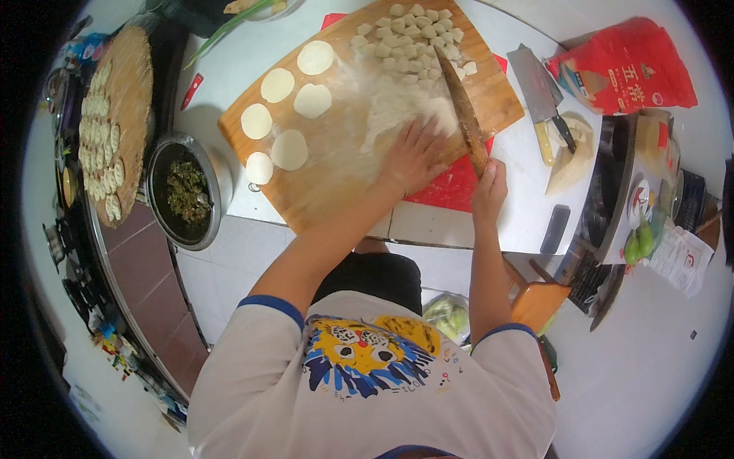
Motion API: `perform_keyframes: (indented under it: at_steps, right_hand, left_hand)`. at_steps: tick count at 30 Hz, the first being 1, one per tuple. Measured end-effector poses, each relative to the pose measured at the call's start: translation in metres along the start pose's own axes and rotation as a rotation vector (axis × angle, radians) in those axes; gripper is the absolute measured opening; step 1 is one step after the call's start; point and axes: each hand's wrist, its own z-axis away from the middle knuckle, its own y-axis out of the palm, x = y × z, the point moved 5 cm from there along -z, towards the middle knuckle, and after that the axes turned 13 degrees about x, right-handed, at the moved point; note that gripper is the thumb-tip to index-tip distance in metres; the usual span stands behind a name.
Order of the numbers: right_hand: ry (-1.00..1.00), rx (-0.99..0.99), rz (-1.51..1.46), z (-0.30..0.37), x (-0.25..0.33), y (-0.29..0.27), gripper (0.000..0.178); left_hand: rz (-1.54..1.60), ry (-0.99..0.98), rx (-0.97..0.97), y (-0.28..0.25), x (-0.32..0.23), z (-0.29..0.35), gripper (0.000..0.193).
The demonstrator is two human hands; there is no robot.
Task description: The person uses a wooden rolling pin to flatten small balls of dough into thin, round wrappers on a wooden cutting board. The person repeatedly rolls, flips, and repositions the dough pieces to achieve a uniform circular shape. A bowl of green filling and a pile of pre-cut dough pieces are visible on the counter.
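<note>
Nearest to us is our own shirt (367,375), white with a yellow and blue animal print, and from it both forearms go out toward the white surface (527,206).

Our right hand (489,187) is at the near end of the wooden rolling pin (465,115). Its fingers are closed around this end, and the pin lies on the wooden board (329,176), pointing away from us. We judge the pin to be stiff and rather light, but floury and so a little slippery; the thin end is a good place to hold it, while the middle does the rolling.

Our left hand (413,157) lies flat on the board, just left of the pin, with the fingers spread apart and holding nothing. It presses on a floured place; whether a dough piece is under the palm we cannot tell.

To the left on the board are the rolled round wrappers (287,107). They look thin and soft, easy to tear or to stick together, so we would lift each one from its edge. Farther away, at the far end of the board, is a heap of small dough pieces (409,38), soft and dusty with flour.

Left of the board stands a metal bowl (218,183) with dark green filling, and beyond it a round tray (134,69) with finished dumplings. On the right we see a cleaver (535,92) and a red bag (627,65).
</note>
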Motion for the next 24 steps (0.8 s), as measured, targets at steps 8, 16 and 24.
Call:
perform_keyframes:
  at_steps: [8,16,24]
  right_hand:
    - [0.054,0.001,-0.116,0.006,-0.009,-0.003,0.028]
    - [0.021,0.008,-0.071,0.006,-0.002,0.012,0.027]
    - [-0.012,0.045,-0.079,0.008,0.009,0.018,0.027]
  left_hand:
    - [-0.203,-0.089,-0.258,-0.048,0.049,-0.061,0.042]
    - [0.085,-0.123,-0.366,-0.066,0.092,-0.032,0.027]
    - [0.223,-0.183,-0.171,-0.075,0.105,-0.007,0.031]
